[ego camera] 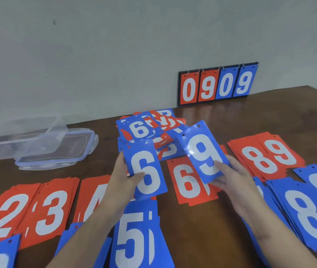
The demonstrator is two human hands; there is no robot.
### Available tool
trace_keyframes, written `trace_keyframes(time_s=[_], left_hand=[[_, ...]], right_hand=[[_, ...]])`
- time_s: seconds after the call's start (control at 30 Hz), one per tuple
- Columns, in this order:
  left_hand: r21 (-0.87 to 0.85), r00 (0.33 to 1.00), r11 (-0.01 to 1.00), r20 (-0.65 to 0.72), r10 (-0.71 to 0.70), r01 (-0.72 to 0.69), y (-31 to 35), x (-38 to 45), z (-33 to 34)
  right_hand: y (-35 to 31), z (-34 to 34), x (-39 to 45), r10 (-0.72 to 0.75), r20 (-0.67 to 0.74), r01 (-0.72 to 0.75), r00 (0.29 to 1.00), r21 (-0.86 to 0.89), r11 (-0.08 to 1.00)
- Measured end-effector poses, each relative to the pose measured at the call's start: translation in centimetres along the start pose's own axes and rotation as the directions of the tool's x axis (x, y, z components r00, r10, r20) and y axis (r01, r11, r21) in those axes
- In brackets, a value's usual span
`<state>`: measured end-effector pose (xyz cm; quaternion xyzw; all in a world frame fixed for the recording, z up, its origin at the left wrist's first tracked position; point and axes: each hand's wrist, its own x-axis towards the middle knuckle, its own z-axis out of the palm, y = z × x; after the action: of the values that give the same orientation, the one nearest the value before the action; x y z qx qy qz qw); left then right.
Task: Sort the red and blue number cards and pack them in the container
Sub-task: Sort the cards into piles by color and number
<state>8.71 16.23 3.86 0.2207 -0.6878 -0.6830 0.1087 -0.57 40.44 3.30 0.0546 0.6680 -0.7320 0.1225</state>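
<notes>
With our left hand (pixel 123 176) pinching a blue plastic card marked 6 (pixel 145 169) and our right hand (pixel 231 176) gripping a blue plastic card marked 9 (pixel 204 151) above the brown wooden table (pixel 202 225), we lay each squarely on its matching blue stack, the 9s probably far right.

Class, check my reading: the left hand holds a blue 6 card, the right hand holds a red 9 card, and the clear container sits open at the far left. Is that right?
Not quite. The head view shows the 9 card in the right hand is blue, not red. The left hand does hold a blue 6 card, and the clear container sits open at the far left.
</notes>
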Motion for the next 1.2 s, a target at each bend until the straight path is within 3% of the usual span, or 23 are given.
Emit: trace_keyframes(time_s=[0.33,0.53,0.67,0.83,0.97,1.2], left_hand=[[-0.092,0.992,0.989,-0.044,-0.12,0.116,0.4,-0.3,-0.3],[-0.091,0.994,0.996,0.112,0.003,0.008,1.1,-1.4,-0.7],[-0.069,0.987,0.997,0.161,-0.024,0.035,1.4,-1.7,-0.3],[0.01,0.983,0.998,0.169,-0.071,0.07,1.0,-2.1,1.3],[0.06,0.961,0.997,0.271,-0.06,0.046,0.5,-2.3,3.0],[0.302,0.912,0.953,0.401,-0.09,-0.039,-0.9,-2.6,6.2]], right_hand=[[-0.7,-3.1,-1.5,-0.067,-0.043,0.061,0.997,-0.12,0.991],[-0.5,-3.5,-2.6,-0.068,0.022,0.071,0.997,-0.164,0.984],[-0.3,-3.6,-3.3,-0.051,0.031,0.057,0.998,-0.247,0.967],[0.0,-4.5,-3.8,-0.036,-0.019,0.03,0.999,-0.27,0.962],[0.7,-5.5,-4.3,-0.027,-0.079,0.004,0.996,-0.275,0.962],[0.7,-6.7,-6.4,-0.053,-0.122,0.012,0.991,-0.315,0.949]])
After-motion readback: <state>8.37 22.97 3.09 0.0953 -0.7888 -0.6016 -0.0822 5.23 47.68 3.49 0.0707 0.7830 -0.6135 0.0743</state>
